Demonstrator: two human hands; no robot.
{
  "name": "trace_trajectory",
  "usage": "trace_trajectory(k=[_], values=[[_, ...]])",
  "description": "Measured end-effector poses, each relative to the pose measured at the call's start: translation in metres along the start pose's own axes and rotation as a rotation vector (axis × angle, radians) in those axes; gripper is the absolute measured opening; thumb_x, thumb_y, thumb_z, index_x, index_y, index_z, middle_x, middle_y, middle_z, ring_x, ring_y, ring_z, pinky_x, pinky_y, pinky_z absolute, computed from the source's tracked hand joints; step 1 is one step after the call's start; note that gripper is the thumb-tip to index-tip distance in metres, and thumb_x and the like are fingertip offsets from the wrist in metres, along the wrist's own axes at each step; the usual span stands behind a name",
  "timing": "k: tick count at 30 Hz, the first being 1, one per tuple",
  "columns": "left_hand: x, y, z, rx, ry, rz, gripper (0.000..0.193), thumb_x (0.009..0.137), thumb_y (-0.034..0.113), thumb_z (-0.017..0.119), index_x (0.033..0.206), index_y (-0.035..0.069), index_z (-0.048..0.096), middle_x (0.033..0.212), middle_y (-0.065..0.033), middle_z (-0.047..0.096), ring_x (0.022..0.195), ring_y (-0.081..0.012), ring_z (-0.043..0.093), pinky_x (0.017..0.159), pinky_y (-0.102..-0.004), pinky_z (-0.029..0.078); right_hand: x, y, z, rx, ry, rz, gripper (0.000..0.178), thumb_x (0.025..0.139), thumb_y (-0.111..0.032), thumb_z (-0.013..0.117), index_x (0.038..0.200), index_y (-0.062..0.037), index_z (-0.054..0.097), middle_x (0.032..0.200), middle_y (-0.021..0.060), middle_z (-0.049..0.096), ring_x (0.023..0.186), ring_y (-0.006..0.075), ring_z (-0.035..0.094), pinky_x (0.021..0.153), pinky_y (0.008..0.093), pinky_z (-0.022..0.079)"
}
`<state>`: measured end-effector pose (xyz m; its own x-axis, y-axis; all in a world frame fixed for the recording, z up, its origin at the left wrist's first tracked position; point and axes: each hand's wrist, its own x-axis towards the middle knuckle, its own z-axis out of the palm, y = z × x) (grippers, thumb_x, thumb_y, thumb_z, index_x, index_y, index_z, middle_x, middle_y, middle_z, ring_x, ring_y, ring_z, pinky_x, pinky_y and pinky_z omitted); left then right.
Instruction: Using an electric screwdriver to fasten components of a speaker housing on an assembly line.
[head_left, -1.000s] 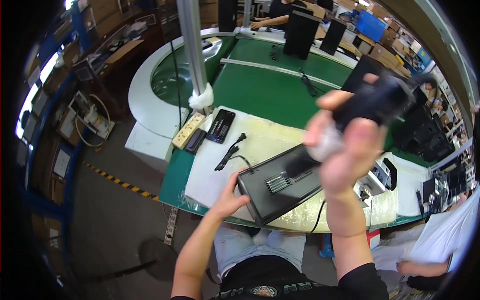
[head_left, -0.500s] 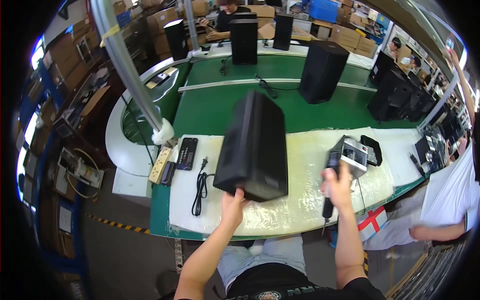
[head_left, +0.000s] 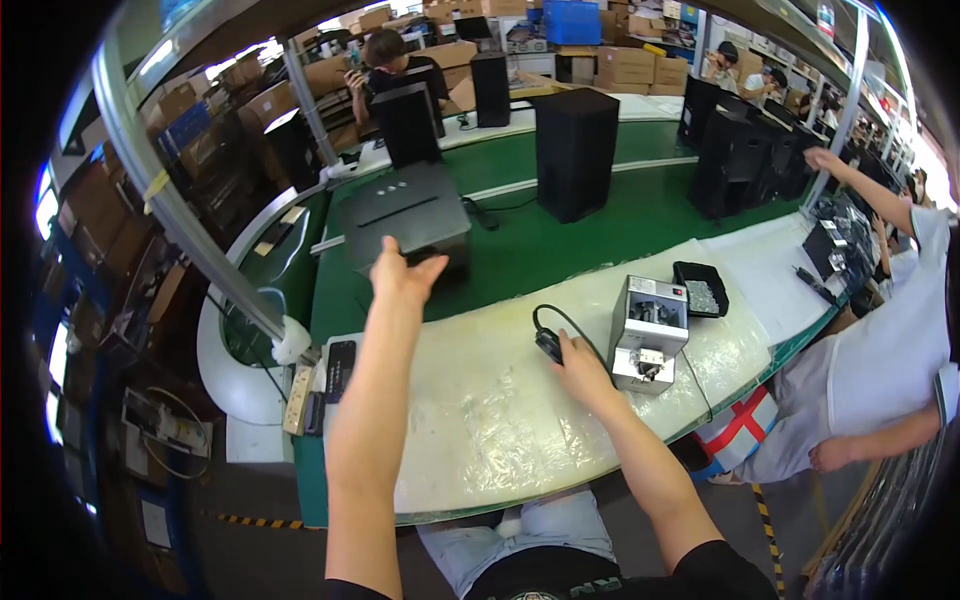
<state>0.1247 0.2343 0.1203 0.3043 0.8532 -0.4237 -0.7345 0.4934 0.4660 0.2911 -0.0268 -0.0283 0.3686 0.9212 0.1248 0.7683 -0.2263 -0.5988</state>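
On the green conveyor at the left sits a black speaker box [head_left: 412,215], its slotted panel facing up. My left hand [head_left: 400,285] reaches to its near edge, thumb and finger apart; the other fingers are partly hidden, and I cannot tell how firmly it touches. My right hand [head_left: 580,370] is closed round a black corded electric screwdriver [head_left: 548,345] above the pale padded mat [head_left: 480,420]. A black cable loops up from the tool. Just right of this hand stands a silver and black screw feeder [head_left: 650,335].
A black tray of small clear bits [head_left: 705,290] is behind the feeder. More black speakers [head_left: 577,155] stand on the conveyor [head_left: 500,265]. At the left are a power strip [head_left: 298,400] and a metal post [head_left: 190,220]. A person in white [head_left: 890,350] stands close at right.
The speaker has gone from above the mat to the conveyor at far left. My left hand has followed it and opened. My right hand has moved left with the screwdriver, away from the feeder.
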Motion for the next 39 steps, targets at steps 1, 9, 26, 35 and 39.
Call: trace_trajectory(k=[1, 9, 26, 35, 39], values=[[0.023, 0.023, -0.009, 0.148, -0.035, 0.010, 0.066, 0.094, 0.044, 0.053, 0.142, 0.006, 0.029, 0.150, -0.0166, 0.028, 0.129, -0.0530, 0.032, 0.102, -0.0683, 0.027, 0.005, -0.006, 0.011, 0.006, 0.004, -0.004, 0.064, 0.080, -0.012, 0.068, 0.133, 0.0070, 0.037, 0.112, 0.0272, 0.053, 0.107, 0.0407, 0.053, 0.091, 0.0434, 0.044], [0.066, 0.018, 0.066, 0.645, 0.057, 0.061, 0.078, 0.089, 0.060, 0.047, 0.147, 0.012, 0.026, 0.155, -0.0047, 0.025, 0.142, -0.0332, 0.019, 0.108, -0.0641, 0.001, -0.072, -0.037, 0.086, -0.167, 0.218, -0.254, 0.043, 0.075, -0.007, 0.059, 0.116, 0.0049, 0.054, 0.122, 0.0213, 0.051, 0.122, 0.0398, 0.043, 0.104, 0.0485, 0.035], [0.091, 0.067, -0.066, 2.024, -0.099, 1.130, 0.019, 0.087, 0.013, 0.054, 0.095, 0.002, 0.066, 0.088, -0.0191, 0.064, 0.090, -0.0256, 0.061, 0.083, -0.0372, 0.048, -0.067, -0.036, 0.108, -0.114, 0.271, -0.316, 0.016, 0.071, -0.011, 0.055, 0.082, -0.0010, 0.061, 0.093, 0.0154, 0.058, 0.099, 0.0324, 0.052, 0.090, 0.0438, 0.040], [-0.180, -0.012, -0.332, 2.392, -0.599, 0.952, 0.037, 0.087, 0.020, 0.053, 0.119, 0.002, 0.053, 0.137, -0.0216, 0.043, 0.128, -0.0367, 0.042, 0.105, -0.0517, 0.033, -0.076, -0.041, 0.117, -0.109, 0.226, -0.370, 0.026, 0.080, -0.011, 0.059, 0.103, 0.0023, 0.059, 0.122, 0.0181, 0.052, 0.122, 0.0395, 0.043, 0.105, 0.0507, 0.032], [-0.206, -0.002, -0.367, 2.397, -0.477, 0.982, 0.041, 0.088, 0.019, 0.053, 0.127, 0.006, 0.050, 0.140, -0.0185, 0.042, 0.132, -0.0323, 0.038, 0.106, -0.0517, 0.032, -0.078, -0.044, 0.108, -0.108, 0.273, -0.381, 0.025, 0.080, -0.007, 0.056, 0.102, 0.0026, 0.059, 0.119, 0.0209, 0.055, 0.119, 0.0399, 0.046, 0.103, 0.0499, 0.034]])
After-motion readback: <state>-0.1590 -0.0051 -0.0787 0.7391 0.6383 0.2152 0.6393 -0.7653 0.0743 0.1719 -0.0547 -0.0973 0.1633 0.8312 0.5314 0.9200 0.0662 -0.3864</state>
